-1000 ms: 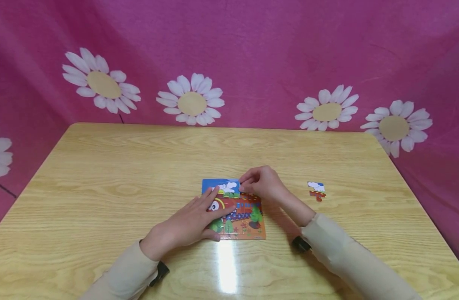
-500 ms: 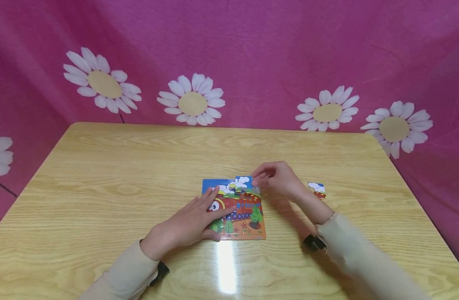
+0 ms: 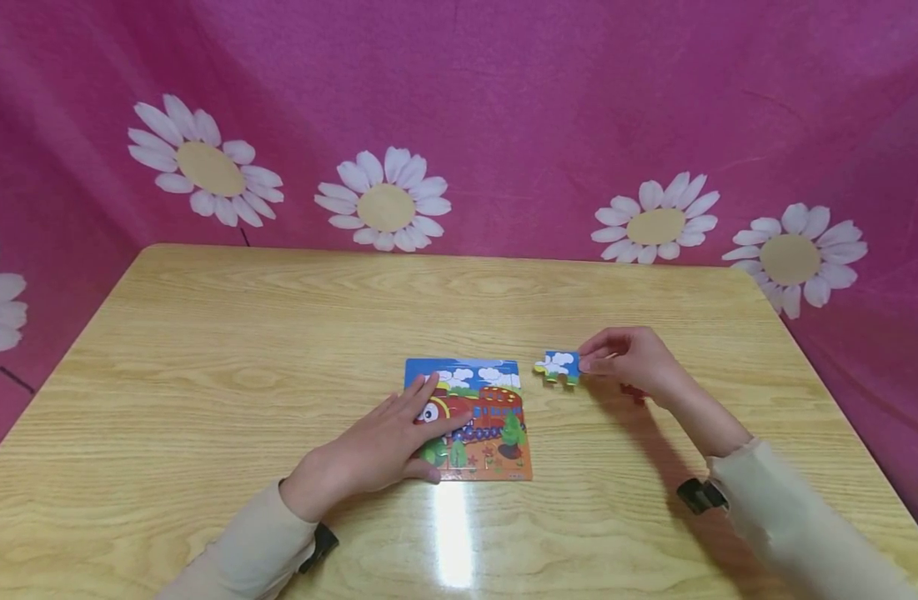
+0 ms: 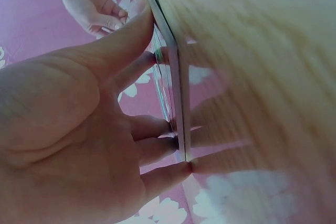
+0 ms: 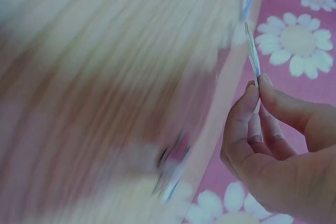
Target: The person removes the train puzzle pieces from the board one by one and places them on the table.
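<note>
The right hand (image 3: pixel 639 367) pinches a small blue-and-white cardboard jigsaw piece with a cloud on it (image 3: pixel 558 367) between thumb and fingertips, holding it just above the pale wooden bench (image 3: pixel 203 350), a short way right of the square train-picture jigsaw board (image 3: pixel 469 417). The right wrist view adds what the head view cannot: the piece (image 5: pixel 253 56) is seen edge-on, thin and flat, gripped only at its near edge by the thumb and forefinger, the other fingers curled behind. From the head view alone come its colours: blue sky, white cloud, a strip of green and yellow along the lower edge.

The left hand (image 3: pixel 383 446) lies flat with fingers spread on the lower left part of the board. The left wrist view shows those fingertips (image 4: pixel 157 129) pressing against the board's thin edge (image 4: pixel 178 108), which the head view hides.

The board shows a red cartoon engine, green trees and orange ground. Under the right hand, a red scrap of another loose piece (image 3: pixel 633 392) peeks out on the bench.
</note>
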Available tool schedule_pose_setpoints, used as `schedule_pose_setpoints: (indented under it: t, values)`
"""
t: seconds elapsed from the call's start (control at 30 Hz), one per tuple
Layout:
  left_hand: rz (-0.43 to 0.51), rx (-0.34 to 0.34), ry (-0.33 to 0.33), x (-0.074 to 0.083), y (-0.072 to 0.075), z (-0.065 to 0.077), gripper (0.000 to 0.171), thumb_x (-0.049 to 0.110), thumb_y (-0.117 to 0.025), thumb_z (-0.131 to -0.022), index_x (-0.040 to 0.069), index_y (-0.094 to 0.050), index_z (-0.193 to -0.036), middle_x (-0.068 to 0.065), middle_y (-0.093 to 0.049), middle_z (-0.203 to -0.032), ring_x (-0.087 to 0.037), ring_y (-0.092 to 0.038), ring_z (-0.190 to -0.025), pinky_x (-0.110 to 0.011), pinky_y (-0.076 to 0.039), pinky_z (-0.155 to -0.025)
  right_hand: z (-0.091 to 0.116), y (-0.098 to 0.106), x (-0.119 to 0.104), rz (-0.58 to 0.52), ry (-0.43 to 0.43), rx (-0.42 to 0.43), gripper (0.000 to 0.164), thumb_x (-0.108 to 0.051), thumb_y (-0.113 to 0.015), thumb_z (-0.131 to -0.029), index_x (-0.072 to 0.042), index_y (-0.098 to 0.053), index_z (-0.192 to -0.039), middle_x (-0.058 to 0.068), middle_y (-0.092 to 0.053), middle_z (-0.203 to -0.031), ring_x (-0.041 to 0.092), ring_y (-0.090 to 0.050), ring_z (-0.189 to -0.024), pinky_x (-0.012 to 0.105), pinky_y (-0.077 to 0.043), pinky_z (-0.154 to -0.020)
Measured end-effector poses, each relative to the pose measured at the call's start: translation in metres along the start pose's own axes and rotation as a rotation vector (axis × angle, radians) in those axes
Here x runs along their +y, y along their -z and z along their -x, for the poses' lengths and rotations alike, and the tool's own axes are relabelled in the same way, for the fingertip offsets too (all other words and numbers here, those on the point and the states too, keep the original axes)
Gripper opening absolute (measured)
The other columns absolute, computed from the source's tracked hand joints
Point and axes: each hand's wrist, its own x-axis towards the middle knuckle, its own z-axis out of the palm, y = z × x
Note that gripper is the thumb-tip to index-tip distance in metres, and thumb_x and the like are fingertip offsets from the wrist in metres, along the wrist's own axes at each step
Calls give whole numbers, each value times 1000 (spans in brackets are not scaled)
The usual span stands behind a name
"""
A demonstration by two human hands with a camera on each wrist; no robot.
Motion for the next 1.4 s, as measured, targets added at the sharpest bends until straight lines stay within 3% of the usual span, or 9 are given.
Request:
schedule_pose_setpoints:
  t: [0.13,0.33,0.43,0.93,1.23,1.4]
  values:
    - [4,-5,4,1,0,0,68,33,-68,-91,21,-40,-152,-23,-6,-161,-38,-1,-148,-56,-15,-116,2,10,11,40,-11,16,28,-10,-75,-87,8,-68,-107,7,-69,-85,11,-61,-73,25,-53,-62]
    - [6,-11,8,2,0,-2,69,33,-68,-91,24,-39,-152,-22,-5,-162,-37,-1,-148,-55,-14,-116,4,21,23,122,-51,30,28,-13,-75,-88,6,-68,-107,5,-69,-83,16,-60,-75,25,-51,-63]
    - [3,-10,8,2,1,-2,69,34,-68,-91,24,-39,-152,-22,-6,-162,-37,-1,-148,-55,-14,-116,5,24,27,112,-66,18,28,-12,-75,-87,8,-68,-106,4,-68,-81,16,-60,-72,27,-51,-62]
    - [-2,-10,7,4,0,-4,68,34,-68,-91,24,-39,-152,-21,-6,-162,-36,-2,-148,-55,-15,-116,8,25,27,156,-39,60,22,-11,-75,-87,6,-68,-100,6,-67,-80,18,-56,-69,29,-48,-56]
    - [-12,6,-7,0,0,0,68,36,-68,-90,23,-41,-151,-23,-8,-161,-37,-4,-148,-55,-17,-116,4,-2,-2,29,29,-14,21,-11,-73,-89,5,-68,-101,8,-70,-80,15,-52,-55,27,-40,-44]
    - [-27,39,-4,-3,1,6,68,36,-69,-90,27,-40,-151,-24,-9,-160,-39,-6,-148,-55,-17,-116,-7,-33,-22,-27,81,-66,16,-5,-70,-90,7,-69,-99,13,-71,-85,15,-63,-69,28,-54,-60]
